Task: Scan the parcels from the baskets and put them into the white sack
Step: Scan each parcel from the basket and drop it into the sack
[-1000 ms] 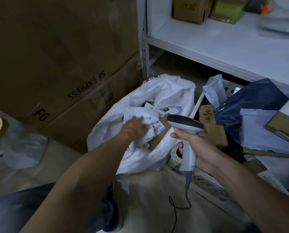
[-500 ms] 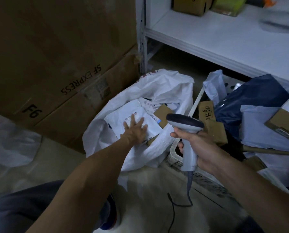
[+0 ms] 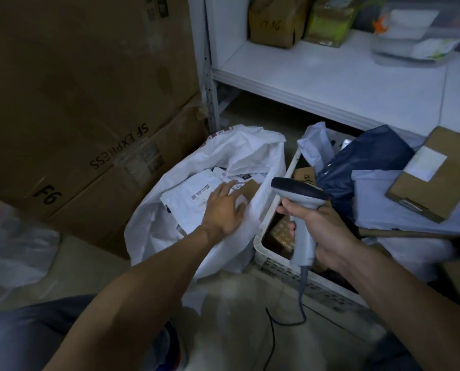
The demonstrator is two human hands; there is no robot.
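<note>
The white sack (image 3: pixel 153 226) stands open on the floor at centre, with white mailer parcels (image 3: pixel 188 196) and a brown box corner inside. My left hand (image 3: pixel 223 210) lies flat over the sack's mouth, fingers spread on a white parcel, holding nothing. My right hand (image 3: pixel 317 223) grips the grey barcode scanner (image 3: pixel 298 194) by its handle, its head pointing left above the basket's edge. The white perforated basket (image 3: pixel 277 261) sits right of the sack, holding a dark blue bag parcel (image 3: pixel 362 162), pale mailers (image 3: pixel 378 199) and a cardboard box (image 3: pixel 435 172).
Large brown cartons (image 3: pixel 76 103) marked SF EXPRESS fill the left. A white shelf (image 3: pixel 330 76) with boxes and a clear bin runs across the top right. The scanner's cable (image 3: pixel 285 319) trails on the floor. Clear plastic film (image 3: pixel 17 253) lies at the left.
My left hand let go of the white parcel into the sack and now rests open on it, shifted slightly right. The scanner hand has stayed nearly still.
</note>
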